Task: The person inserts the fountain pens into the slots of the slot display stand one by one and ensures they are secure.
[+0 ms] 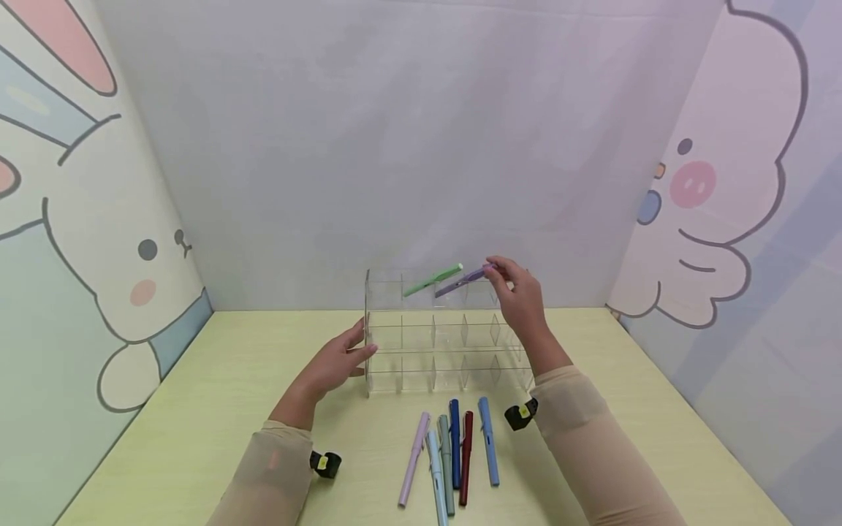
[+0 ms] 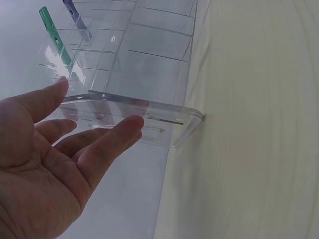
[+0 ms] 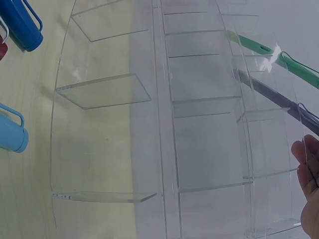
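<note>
A clear acrylic pen rack (image 1: 449, 352) with tiered compartments stands on the table. My left hand (image 1: 338, 359) touches its left side panel, fingers extended and thumb toward the front; the left wrist view shows the same hand (image 2: 65, 154) against the panel. A green pen (image 1: 434, 279) leans in the top tier. Right of it, my right hand (image 1: 522, 296) pinches the upper end of a purple pen (image 1: 463, 280), whose lower end is within the top tier. At the right wrist view's edge, my fingers (image 3: 311, 157) are beside that slanted pen (image 3: 269, 94).
In front of the rack lie several capped pens: lilac (image 1: 414, 460), pale blue (image 1: 437, 475), grey-green (image 1: 446, 460), dark blue (image 1: 454, 446), dark red (image 1: 466, 460) and blue (image 1: 490, 442). A plain backdrop (image 1: 408, 146) hangs behind, with cartoon-printed panels (image 1: 99, 256) at the sides.
</note>
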{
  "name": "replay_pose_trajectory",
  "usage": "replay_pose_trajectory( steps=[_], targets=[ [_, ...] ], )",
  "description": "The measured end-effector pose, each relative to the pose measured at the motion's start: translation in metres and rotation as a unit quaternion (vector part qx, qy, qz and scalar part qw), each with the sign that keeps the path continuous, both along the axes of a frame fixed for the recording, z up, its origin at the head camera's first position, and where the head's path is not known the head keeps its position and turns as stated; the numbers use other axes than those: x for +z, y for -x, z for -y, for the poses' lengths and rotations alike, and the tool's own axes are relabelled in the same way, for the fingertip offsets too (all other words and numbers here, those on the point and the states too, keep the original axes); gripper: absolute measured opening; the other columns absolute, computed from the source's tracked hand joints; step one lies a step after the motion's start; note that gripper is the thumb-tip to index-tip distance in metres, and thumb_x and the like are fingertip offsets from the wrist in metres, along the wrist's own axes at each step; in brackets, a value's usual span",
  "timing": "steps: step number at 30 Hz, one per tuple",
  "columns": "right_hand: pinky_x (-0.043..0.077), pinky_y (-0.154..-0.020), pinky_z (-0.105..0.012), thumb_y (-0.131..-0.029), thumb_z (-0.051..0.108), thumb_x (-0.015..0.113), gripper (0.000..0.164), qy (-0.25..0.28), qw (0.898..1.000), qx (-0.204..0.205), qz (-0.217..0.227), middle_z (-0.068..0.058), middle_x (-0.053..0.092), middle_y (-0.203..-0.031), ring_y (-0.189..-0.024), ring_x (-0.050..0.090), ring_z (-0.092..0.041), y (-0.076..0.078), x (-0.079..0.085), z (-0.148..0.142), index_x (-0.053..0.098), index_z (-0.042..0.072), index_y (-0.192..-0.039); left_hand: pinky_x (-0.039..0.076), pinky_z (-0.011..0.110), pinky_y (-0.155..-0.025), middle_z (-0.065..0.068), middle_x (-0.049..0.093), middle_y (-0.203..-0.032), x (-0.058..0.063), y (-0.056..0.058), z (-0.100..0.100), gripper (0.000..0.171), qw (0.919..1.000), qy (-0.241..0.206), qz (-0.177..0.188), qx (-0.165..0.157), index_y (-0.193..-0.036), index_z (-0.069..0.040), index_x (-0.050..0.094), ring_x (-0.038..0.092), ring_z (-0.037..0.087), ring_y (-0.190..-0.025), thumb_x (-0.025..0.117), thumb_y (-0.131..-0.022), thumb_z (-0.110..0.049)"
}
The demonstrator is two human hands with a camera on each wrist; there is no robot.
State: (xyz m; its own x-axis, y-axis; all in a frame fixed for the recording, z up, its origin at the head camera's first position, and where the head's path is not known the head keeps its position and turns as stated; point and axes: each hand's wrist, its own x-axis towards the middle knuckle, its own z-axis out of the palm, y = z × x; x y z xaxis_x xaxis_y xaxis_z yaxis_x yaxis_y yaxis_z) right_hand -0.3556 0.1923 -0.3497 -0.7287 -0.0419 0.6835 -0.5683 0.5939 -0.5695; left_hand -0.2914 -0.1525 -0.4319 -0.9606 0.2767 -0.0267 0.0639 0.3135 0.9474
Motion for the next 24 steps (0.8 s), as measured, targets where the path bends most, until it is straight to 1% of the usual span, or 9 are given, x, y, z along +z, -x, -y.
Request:
replay_pose_trajectory(
  steps=[3,7,11,13,16,21,24],
  targets=[
    [0.048,-0.07,-0.036,-0.099,0.038,0.057,0.038,-0.004,1.0,0.001,-0.001,-0.003,0.072,-0.106,-0.098,0.066,-0.022,-0.0003,-0.0008,-0.0005,0.065,0.012,-0.126,0.053,0.044,-0.097,0.011,0.024,-0.162,-0.0002,-0.0004,-0.0003,0.072,1.0,0.0,0.0,-0.002,-0.158,-0.034,0.014,0.041,0.034,-0.14,0.057,-0.1,-0.036],
    [0.05,-0.073,-0.037,-0.1,0.039,0.056,0.04,0.0,1.0,0.015,0.011,-0.004,0.071,-0.112,-0.103,0.065,-0.022,-0.0005,-0.0015,-0.0022,0.062,0.014,-0.131,0.053,0.044,-0.097,0.01,0.025,-0.162,0.0001,-0.0012,-0.0005,0.073,1.0,0.0,0.003,0.0,-0.158,-0.034,0.014,0.042,0.034,-0.139,0.058,-0.1,-0.037],
    [0.051,-0.083,-0.044,-0.1,0.04,0.056,0.044,0.001,0.999,0.038,0.03,-0.004,0.067,-0.124,-0.111,0.062,-0.023,-0.0019,-0.0015,-0.0041,0.054,0.021,-0.14,0.052,0.045,-0.098,0.009,0.025,-0.162,0.0017,-0.0025,0.0001,0.073,1.0,0.005,0.005,-0.002,-0.158,-0.033,0.013,0.042,0.034,-0.14,0.057,-0.1,-0.038],
    [0.05,-0.089,-0.048,-0.1,0.039,0.056,0.047,-0.004,0.998,0.048,0.033,-0.005,0.065,-0.128,-0.114,0.061,-0.024,-0.0027,-0.0015,-0.0047,0.051,0.022,-0.143,0.052,0.045,-0.099,0.009,0.025,-0.162,0.0026,-0.003,0.0004,0.073,1.0,0.007,0.005,-0.003,-0.158,-0.033,0.013,0.041,0.034,-0.14,0.056,-0.1,-0.038],
    [0.048,-0.094,-0.052,-0.1,0.038,0.057,0.049,-0.014,0.998,0.051,0.026,-0.005,0.064,-0.131,-0.117,0.059,-0.026,-0.0026,-0.0021,-0.0053,0.049,0.02,-0.144,0.052,0.046,-0.099,0.01,0.025,-0.162,0.0031,-0.0031,0.0007,0.073,1.0,0.007,0.004,-0.004,-0.158,-0.034,0.013,0.042,0.034,-0.14,0.056,-0.1,-0.039],
    [0.043,-0.103,-0.056,-0.1,0.036,0.057,0.049,-0.026,0.998,0.054,0.015,-0.004,0.062,-0.134,-0.122,0.057,-0.029,-0.0018,-0.0038,-0.0054,0.05,0.014,-0.143,0.052,0.046,-0.099,0.011,0.024,-0.162,0.0022,-0.0022,0.001,0.073,1.0,0.004,0.004,-0.006,-0.158,-0.035,0.013,0.043,0.033,-0.139,0.057,-0.1,-0.04],
    [0.039,-0.108,-0.057,-0.101,0.035,0.056,0.049,-0.038,0.998,0.054,0.011,-0.004,0.061,-0.136,-0.126,0.055,-0.03,-0.0027,-0.005,-0.0057,0.049,0.014,-0.144,0.052,0.046,-0.099,0.011,0.024,-0.162,0.0019,-0.0019,0.0014,0.074,1.0,0.003,0.005,-0.007,-0.158,-0.035,0.013,0.042,0.033,-0.14,0.057,-0.099,-0.041]
  ],
)
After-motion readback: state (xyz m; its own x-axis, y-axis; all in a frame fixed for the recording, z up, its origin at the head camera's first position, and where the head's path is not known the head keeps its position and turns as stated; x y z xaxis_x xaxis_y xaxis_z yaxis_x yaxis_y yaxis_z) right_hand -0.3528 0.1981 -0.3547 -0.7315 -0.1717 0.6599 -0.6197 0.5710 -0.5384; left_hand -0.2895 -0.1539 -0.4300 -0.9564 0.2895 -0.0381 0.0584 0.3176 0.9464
